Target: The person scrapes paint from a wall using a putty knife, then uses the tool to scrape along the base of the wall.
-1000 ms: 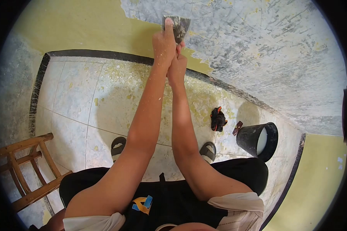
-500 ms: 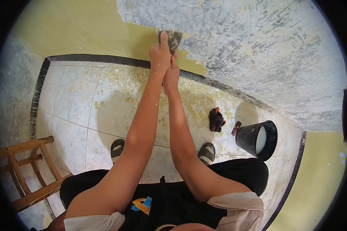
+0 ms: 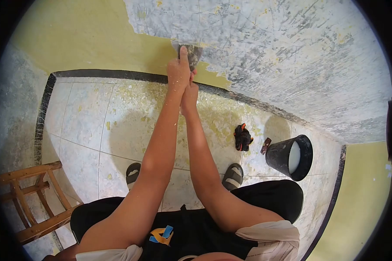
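Both of my arms stretch forward to a wide scraper [image 3: 195,57] pressed on the wall. My left hand [image 3: 178,74] grips it near the blade, the thumb lying along its face. Just below and to the right, my right hand [image 3: 190,93] is closed round the lower part, which the fingers mostly hide. The blade's edge lies where the yellow-green paint [image 3: 95,39] meets the bare, scratched grey wall [image 3: 270,56]. Paint flakes [image 3: 139,93] are scattered over the floor tiles below.
A black bucket [image 3: 285,158] with whitish liquid stands at the right. Beside it lie a small dark reddish block [image 3: 266,146] and a crumpled black-and-orange item [image 3: 243,137]. A wooden stool or rack [image 3: 39,226] is at the lower left.
The scraper and both hands are slightly lower and further left in the view. The bared wall patch around the blade appears a little wider. Both hands keep their hold.
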Demonstrator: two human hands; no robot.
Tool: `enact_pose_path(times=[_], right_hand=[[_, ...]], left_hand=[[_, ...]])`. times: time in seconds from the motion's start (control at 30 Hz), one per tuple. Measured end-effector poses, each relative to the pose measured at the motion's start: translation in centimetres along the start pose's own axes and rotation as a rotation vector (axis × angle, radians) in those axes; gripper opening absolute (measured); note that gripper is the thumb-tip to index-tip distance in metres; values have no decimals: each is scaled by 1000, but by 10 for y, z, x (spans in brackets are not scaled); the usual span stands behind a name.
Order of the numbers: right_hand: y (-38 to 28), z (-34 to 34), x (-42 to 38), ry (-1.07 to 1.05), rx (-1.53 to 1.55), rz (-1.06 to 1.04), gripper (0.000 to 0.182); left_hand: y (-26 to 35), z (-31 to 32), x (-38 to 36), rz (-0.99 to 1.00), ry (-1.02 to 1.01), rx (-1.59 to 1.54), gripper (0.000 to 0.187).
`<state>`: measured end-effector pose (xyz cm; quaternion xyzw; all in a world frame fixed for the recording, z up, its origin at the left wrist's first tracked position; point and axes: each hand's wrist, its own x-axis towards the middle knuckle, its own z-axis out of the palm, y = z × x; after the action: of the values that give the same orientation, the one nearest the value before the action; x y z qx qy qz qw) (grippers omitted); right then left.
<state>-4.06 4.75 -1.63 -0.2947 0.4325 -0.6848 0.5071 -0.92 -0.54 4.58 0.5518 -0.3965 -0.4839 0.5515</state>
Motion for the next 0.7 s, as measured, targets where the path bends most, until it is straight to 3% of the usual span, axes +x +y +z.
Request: enact_pose_path(times=[0.07, 0.2, 0.37, 0.47, 0.7], right_hand=[[22, -9, 3, 52, 102, 94, 34], [1, -2, 3, 69, 49, 64, 35], [8, -23, 8, -49, -89, 200, 31], [7, -19, 6, -30, -66, 93, 32], [-11, -21, -3, -59, -74, 177, 35]], left_hand=[[-7, 2, -3, -5, -8, 7, 77], [5, 1, -1, -17, -71, 30, 68], [0, 4, -5, -65, -59, -45, 69], [-3, 7, -1, -82, -37, -60, 68], [4, 7, -9, -131, -49, -147, 72]])
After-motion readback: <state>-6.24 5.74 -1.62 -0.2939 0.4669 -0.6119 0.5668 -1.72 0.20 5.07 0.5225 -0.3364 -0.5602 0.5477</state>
